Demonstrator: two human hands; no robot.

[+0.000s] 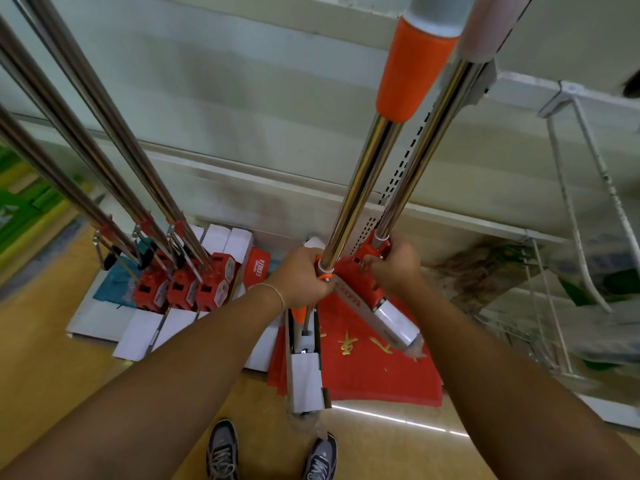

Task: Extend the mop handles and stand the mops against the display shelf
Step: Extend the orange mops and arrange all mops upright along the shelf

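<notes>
Mop in left hand: a chrome-tube mop with an orange sleeve high on its handle stands nearly upright in front of the person; its white sponge head rests low, over the floor.
Mop in right hand: a 2nd chrome-handled mop with a red squeeze bracket leans just beside the 1st, tipped toward the shelf.
Left hand: the left hand is closed around the 1st tube at its orange collar, probably to steady or twist the lock.
Right hand: the right hand grips the red bracket at the base of the 2nd handle, likely holding it upright.
Finished mops: 3 more chrome-handled mops with red brackets lean to the left.
Shelf: a white metal display shelf backs all the handles.
Floor: a tan glossy floor carries a red cloth with gold characters.
</notes>
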